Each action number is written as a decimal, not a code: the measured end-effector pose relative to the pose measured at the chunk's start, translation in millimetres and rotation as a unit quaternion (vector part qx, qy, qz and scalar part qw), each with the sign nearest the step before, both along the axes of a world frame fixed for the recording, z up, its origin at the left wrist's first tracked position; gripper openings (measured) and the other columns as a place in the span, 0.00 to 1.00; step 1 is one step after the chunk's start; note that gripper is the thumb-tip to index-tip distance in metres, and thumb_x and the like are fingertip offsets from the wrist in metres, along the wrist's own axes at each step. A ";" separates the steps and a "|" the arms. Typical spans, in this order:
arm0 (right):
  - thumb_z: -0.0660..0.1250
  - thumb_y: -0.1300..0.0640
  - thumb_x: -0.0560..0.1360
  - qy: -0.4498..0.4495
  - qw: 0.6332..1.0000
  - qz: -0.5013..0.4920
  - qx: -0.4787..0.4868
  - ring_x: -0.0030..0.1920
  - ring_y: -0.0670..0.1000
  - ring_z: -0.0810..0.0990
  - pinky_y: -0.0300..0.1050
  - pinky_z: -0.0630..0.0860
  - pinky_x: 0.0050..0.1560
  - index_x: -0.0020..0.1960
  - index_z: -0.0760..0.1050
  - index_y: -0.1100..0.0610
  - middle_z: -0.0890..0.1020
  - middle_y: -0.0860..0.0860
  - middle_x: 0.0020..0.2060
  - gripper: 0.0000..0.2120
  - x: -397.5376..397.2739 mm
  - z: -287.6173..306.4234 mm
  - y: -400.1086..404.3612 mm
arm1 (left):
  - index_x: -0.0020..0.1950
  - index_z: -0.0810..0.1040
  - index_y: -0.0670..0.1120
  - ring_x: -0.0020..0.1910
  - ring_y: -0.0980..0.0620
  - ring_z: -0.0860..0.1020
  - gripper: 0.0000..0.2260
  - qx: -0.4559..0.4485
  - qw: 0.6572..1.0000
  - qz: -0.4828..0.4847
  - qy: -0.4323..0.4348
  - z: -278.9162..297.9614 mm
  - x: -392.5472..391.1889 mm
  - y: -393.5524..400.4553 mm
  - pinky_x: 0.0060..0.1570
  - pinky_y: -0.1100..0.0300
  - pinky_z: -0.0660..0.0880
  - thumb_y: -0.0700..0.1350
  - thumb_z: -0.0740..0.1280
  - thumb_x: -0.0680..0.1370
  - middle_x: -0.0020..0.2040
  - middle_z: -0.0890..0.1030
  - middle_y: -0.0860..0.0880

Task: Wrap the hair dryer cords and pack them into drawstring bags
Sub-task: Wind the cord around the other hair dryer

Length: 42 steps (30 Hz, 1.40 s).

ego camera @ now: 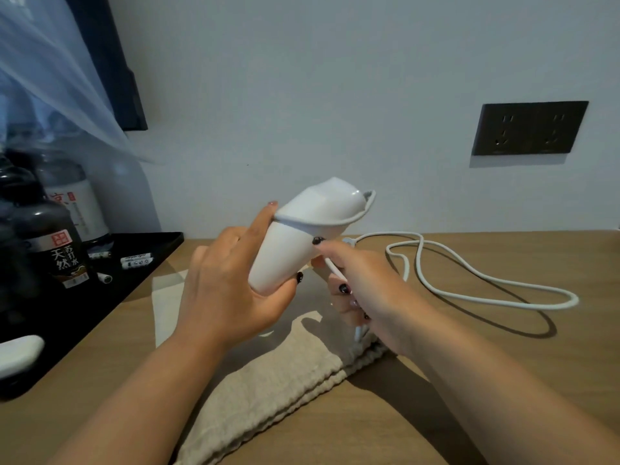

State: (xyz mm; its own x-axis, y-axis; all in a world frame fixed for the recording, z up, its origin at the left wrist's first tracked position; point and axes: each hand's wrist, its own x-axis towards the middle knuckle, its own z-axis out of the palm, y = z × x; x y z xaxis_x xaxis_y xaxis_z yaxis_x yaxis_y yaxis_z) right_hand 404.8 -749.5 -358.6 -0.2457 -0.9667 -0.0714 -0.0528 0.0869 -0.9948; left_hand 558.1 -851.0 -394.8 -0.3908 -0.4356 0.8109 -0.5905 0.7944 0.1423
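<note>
A white hair dryer (302,229) is held up above the wooden table (503,347). My left hand (231,290) grips its body from the left, with the index finger laid along a turn of cord. My right hand (362,286) pinches the white cord (469,280) close to the dryer. One strand runs across the dryer's body. The remaining cord lies in loose loops on the table to the right. A beige cloth drawstring bag (268,391) lies flat under my hands.
A black tray (147,263) at the left carries bottles (60,243) and small sachets. A white object (16,354) sits at the left edge. A dark double wall socket (530,129) is on the wall at the right.
</note>
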 end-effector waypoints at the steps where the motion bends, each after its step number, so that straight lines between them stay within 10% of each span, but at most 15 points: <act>1: 0.61 0.43 0.76 0.004 1.000 0.005 -0.003 0.24 0.46 0.59 0.40 0.55 0.25 0.46 0.69 0.57 0.62 0.50 0.28 0.17 -1.3 0.3 0.2 | 0.77 0.63 0.51 0.49 0.47 0.76 0.39 -0.005 1.000 0.003 -0.015 -0.9 -1.3 0.3 0.44 0.53 0.69 0.57 0.70 0.67 0.52 0.79 0.46; 7: 0.61 0.22 0.62 -0.036 0.999 -0.033 0.017 0.26 0.46 0.60 0.40 0.57 0.24 0.55 0.77 0.59 0.65 0.49 0.30 0.42 -3.9 -7.2 -5.2 | 0.75 0.64 0.51 0.52 0.42 0.75 0.39 -0.076 0.995 0.026 -0.061 -2.4 -7.9 6.0 0.46 0.54 0.61 0.49 0.75 0.67 0.55 0.77 0.41; 18: 0.67 0.30 0.65 -0.211 0.976 -0.055 0.020 0.24 0.46 0.56 0.37 0.53 0.21 0.46 0.68 0.57 0.60 0.49 0.26 0.30 0.3 -7.9 -2.8 | 0.75 0.64 0.51 0.54 0.39 0.75 0.32 -0.191 0.980 0.041 -0.037 -2.3 -18.4 17.0 0.47 0.49 0.63 0.42 0.72 0.73 0.59 0.77 0.40; 24: 0.66 0.33 0.66 -0.194 0.978 -0.084 -0.001 0.22 0.46 0.56 0.37 0.53 0.21 0.41 0.64 0.55 0.59 0.48 0.25 0.25 2.1 -12.9 -3.6 | 0.76 0.58 0.54 0.55 0.53 0.71 0.43 0.054 0.994 -0.070 0.059 -2.9 -17.9 19.4 0.47 0.62 0.66 0.48 0.77 0.66 0.58 0.73 0.51; 29: 0.63 0.32 0.64 -0.172 0.978 -0.095 -0.069 0.21 0.45 0.56 0.37 0.52 0.22 0.42 0.65 0.55 0.60 0.47 0.23 0.25 2.2 -10.9 -3.6 | 0.66 0.71 0.56 0.51 0.63 0.80 0.36 0.380 0.878 -0.245 0.155 -4.0 -14.7 12.0 0.43 0.69 0.76 0.46 0.80 0.61 0.53 0.82 0.57; 33: 0.65 0.34 0.68 -0.085 0.981 -0.105 -0.142 0.21 0.44 0.65 0.36 0.59 0.22 0.35 0.71 0.52 0.67 0.43 0.19 0.21 -0.9 -10.7 -2.5 | 0.61 0.80 0.51 0.51 0.43 0.82 0.34 0.617 0.628 -0.450 0.148 2.3 -3.2 16.6 0.44 0.51 0.81 0.46 0.84 0.56 0.57 0.82 0.40; 35: 0.68 0.34 0.65 -0.020 0.980 -0.096 -0.171 0.22 0.42 0.68 0.34 0.62 0.22 0.33 0.73 0.53 0.70 0.43 0.20 0.21 -6.9 -12.9 -4.2 | 0.61 0.81 0.48 0.55 0.36 0.81 0.36 0.649 0.566 -0.477 0.173 4.1 -0.3 15.7 0.48 0.46 0.81 0.54 0.84 0.55 0.60 0.80 0.37; 42: 0.64 0.30 0.62 0.117 0.974 -0.021 -0.192 0.25 0.46 0.62 0.37 0.60 0.28 0.34 0.68 0.66 0.63 0.51 0.22 0.35 -15.2 -17.2 -12.3 | 0.67 0.71 0.52 0.48 0.42 0.83 0.34 0.601 0.670 -0.382 0.209 5.8 -7.3 22.1 0.37 0.50 0.80 0.48 0.75 0.61 0.53 0.83 0.45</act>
